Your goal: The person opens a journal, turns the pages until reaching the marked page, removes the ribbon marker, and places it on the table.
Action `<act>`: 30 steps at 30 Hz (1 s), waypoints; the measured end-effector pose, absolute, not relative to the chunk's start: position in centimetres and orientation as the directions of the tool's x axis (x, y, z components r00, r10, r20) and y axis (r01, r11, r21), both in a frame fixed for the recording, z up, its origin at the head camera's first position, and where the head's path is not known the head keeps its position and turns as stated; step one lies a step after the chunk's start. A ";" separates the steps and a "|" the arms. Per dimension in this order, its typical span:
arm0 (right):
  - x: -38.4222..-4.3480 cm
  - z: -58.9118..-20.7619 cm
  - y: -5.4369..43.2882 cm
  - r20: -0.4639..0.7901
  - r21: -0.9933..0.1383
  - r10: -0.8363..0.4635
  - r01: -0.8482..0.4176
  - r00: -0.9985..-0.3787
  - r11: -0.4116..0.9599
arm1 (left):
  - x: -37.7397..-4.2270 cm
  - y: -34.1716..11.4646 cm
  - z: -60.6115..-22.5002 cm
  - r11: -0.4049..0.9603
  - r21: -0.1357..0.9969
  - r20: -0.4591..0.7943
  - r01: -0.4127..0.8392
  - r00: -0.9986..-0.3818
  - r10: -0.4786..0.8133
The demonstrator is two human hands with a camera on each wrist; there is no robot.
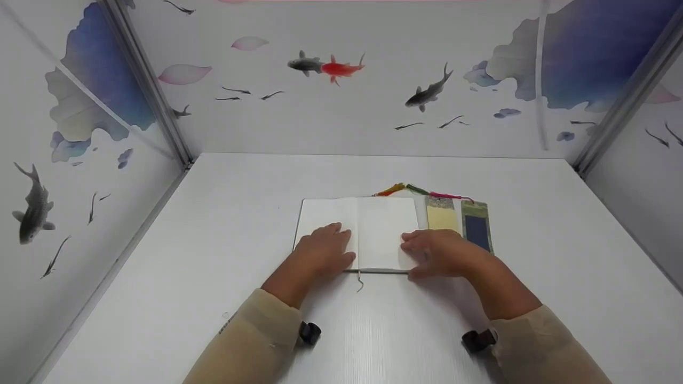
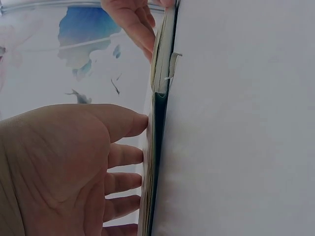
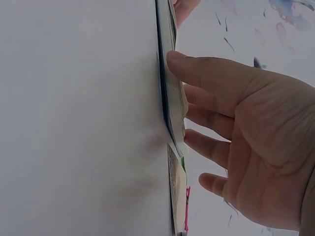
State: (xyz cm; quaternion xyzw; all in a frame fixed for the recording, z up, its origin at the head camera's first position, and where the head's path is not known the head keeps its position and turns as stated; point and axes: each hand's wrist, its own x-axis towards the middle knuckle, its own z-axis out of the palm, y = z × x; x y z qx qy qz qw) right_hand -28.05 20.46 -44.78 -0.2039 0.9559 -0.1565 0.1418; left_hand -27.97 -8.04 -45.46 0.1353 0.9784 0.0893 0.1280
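Observation:
An open notebook (image 1: 384,229) with blank pages and a dark cover lies flat on the white table. My left hand (image 1: 324,252) rests on its left page, fingers spread and nearly straight; the left wrist view shows those fingertips on the page (image 2: 146,189). At the right page's outer edge is my right hand (image 1: 440,252). Its thumb (image 3: 189,66) touches the page edges near the lower corner, while its other fingers reach over the page. Right of the notebook lie a yellow bookmark (image 1: 442,217) and a green bookmark (image 1: 476,230) with a dark blue panel, both partly hidden by the right hand.
Orange, green and pink tassels (image 1: 419,190) stretch along the top of the bookmarks. A thin ribbon (image 1: 360,282) hangs from the notebook's near edge onto the table (image 1: 363,341). Walls (image 1: 373,117) printed with fish and leaves enclose the table at the back and sides.

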 end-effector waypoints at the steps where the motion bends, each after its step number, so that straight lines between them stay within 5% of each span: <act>1: -28.0 -44.8 20.5 -0.207 -0.363 -0.433 -0.341 -0.877 0.867 | -28.0 -8.0 -45.5 0.948 0.208 -0.227 0.242 -0.930 0.288; 20: -28.2 -44.4 20.7 -0.248 -0.412 -0.352 -0.231 -0.902 0.881 | -28.0 -8.2 -45.3 0.949 0.192 -0.222 0.249 -0.931 0.290; 30: -28.5 -44.4 20.5 -0.105 -0.390 -0.372 -0.306 -0.922 0.868 | -27.7 -7.6 -44.7 0.934 0.211 -0.230 0.287 -0.915 0.333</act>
